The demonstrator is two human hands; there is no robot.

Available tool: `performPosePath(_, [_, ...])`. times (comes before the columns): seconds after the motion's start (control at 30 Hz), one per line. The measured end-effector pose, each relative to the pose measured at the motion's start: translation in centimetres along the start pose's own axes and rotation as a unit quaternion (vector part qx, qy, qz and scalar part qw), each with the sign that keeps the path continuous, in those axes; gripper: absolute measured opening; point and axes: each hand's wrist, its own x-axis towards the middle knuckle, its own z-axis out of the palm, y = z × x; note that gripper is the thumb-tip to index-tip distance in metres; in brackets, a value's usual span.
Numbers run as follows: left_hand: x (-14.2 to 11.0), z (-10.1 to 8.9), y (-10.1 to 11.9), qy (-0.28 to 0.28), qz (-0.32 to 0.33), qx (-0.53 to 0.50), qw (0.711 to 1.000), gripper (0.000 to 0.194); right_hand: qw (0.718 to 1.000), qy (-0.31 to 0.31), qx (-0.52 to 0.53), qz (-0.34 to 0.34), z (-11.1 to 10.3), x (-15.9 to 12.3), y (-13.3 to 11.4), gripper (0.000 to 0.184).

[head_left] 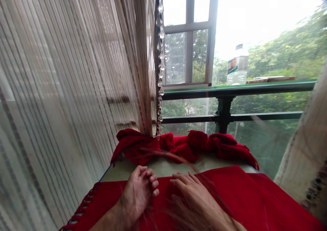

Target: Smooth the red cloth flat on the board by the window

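Left hand [140, 193] is half-curled, holding nothing; right hand [190, 190], fingers outstretched, overlies the flat, deep-red shawl [109, 195], fringed at left.

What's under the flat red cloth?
A pale tabletop shows past the far edge of the cloth; anything else beneath it is covered and can't be seen.

I have a red fringed shawl [108, 197] before me, spread mostly flat across the bottom of the frame, tassels [83, 205] lining its left edge, layers overlapping at slanted edges toward the lower right.
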Motion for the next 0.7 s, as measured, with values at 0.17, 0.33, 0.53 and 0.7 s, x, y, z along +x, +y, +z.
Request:
performPosePath(0.17, [-0.7,1.3,0.3,0.024,-0.013,0.002,1.0,0.073,1.0,-0.011,0.012,-0.02,0.3,0.3,0.9,0.05])
performPosePath(0.33, [0.1,0.7,0.1,-0.007,0.016,0.106,0.994,0.067,0.999,-0.019,0.014,-0.035,0.4,0.6,1.7,0.045])
performPosePath(0.53, [0.7,-1.1,-0.2,-0.047,0.138,0.303,0.942,0.063,0.999,-0.005,-0.032,0.014,-0.7,0.1,0.6,0.051])
performPosePath(0.7, [-0.7,-2.0,-0.5,-0.078,0.337,0.669,0.658,0.021,0.996,-0.062,-0.042,0.04,-0.5,-0.2,0.3,0.064])
